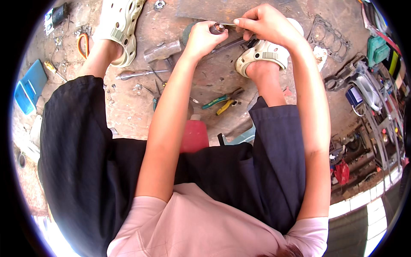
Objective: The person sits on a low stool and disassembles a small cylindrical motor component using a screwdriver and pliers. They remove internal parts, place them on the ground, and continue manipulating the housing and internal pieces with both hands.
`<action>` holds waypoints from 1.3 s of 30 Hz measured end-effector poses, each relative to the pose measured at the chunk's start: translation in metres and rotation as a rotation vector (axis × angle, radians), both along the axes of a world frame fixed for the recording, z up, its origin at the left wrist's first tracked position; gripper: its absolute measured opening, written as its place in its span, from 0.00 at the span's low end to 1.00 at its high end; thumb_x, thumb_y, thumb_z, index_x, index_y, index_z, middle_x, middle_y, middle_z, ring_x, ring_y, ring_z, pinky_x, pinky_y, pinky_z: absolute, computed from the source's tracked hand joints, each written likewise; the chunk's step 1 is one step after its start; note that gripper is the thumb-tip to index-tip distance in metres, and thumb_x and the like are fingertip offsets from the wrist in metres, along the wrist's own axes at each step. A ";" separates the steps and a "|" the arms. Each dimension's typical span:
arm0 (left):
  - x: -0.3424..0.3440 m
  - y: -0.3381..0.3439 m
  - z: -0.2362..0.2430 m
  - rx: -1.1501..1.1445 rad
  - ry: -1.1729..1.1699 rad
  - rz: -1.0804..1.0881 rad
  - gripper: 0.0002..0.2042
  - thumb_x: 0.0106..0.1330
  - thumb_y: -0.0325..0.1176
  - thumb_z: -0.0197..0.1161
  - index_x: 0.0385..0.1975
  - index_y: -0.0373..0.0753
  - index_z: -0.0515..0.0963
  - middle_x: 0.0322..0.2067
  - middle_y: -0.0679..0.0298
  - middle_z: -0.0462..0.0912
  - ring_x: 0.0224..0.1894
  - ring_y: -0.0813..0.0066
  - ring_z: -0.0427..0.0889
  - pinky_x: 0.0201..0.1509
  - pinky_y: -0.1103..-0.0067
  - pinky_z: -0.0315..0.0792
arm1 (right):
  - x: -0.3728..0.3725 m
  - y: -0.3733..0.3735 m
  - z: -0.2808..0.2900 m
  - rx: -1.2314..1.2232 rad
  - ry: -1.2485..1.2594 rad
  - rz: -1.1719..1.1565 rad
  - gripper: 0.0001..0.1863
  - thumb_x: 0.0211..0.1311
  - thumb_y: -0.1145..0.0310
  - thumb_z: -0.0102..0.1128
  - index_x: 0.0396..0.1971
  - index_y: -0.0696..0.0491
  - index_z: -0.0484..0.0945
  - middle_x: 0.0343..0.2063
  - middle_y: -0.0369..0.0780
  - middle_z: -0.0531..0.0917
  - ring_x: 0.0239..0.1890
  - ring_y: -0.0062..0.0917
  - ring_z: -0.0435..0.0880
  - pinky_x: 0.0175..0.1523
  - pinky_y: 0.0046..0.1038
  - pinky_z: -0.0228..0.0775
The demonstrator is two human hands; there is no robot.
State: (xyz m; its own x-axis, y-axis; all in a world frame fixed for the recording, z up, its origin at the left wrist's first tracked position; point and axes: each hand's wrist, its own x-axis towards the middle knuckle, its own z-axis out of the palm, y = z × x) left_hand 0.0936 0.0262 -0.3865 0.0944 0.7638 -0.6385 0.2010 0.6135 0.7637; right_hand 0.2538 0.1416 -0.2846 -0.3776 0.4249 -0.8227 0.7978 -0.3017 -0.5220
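Note:
My left hand (202,39) is closed around a dark, rounded piece (217,28) with a copper-coloured spot on its end; its exact kind is unclear. My right hand (267,26) pinches a thin metal rod (228,24) between thumb and fingers. The rod reaches left to the dark piece; whether the two are joined cannot be made out. Both hands are held over the ground at the far side, the right one just above my right clog (267,55). Left of my left forearm lies a hammer (162,51) with a blocky grey head.
A screwdriver (141,74), teal-handled pliers (215,101) and yellow-handled pliers (226,107) lie on the stained ground. Orange-handled scissors (83,45) and a blue plastic bin (32,85) are at left. A flat metal gasket (329,37) lies right. Metal parts crowd a rack (376,120).

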 end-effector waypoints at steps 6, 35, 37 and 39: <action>0.003 0.002 -0.009 -0.065 0.005 0.037 0.12 0.50 0.38 0.67 0.22 0.34 0.79 0.16 0.66 0.76 0.21 0.81 0.73 0.29 0.77 0.70 | -0.015 -0.001 -0.006 0.144 -0.146 0.079 0.13 0.59 0.66 0.57 0.23 0.60 0.84 0.15 0.43 0.83 0.18 0.27 0.83 0.30 0.29 0.76; -0.019 0.026 0.044 0.267 0.077 0.270 0.15 0.59 0.36 0.69 0.39 0.35 0.73 0.26 0.71 0.72 0.30 0.82 0.70 0.36 0.81 0.68 | 0.057 -0.093 0.006 0.199 0.171 -0.321 0.18 0.66 0.67 0.56 0.53 0.56 0.74 0.42 0.40 0.84 0.46 0.25 0.81 0.56 0.28 0.70; -0.020 0.029 0.048 0.223 0.026 0.263 0.15 0.61 0.35 0.67 0.40 0.34 0.72 0.26 0.71 0.70 0.31 0.81 0.69 0.36 0.81 0.67 | 0.088 -0.122 0.014 0.411 -0.097 -0.842 0.12 0.67 0.66 0.55 0.37 0.61 0.79 0.27 0.39 0.84 0.32 0.20 0.82 0.42 0.23 0.73; -0.022 0.026 0.047 0.228 -0.036 0.224 0.13 0.61 0.34 0.67 0.38 0.36 0.72 0.26 0.70 0.70 0.31 0.81 0.69 0.36 0.81 0.68 | 0.132 -0.189 -0.005 0.607 -0.293 -1.076 0.12 0.69 0.69 0.50 0.27 0.60 0.76 0.19 0.38 0.80 0.24 0.18 0.75 0.35 0.24 0.70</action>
State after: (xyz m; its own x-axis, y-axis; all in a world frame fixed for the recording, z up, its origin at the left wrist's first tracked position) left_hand 0.0716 0.0526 -0.3395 -0.0727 0.8910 -0.4482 0.0509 0.4521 0.8905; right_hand 0.3853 -0.0472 -0.2893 0.5540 0.7395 -0.3824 0.4085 -0.6417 -0.6491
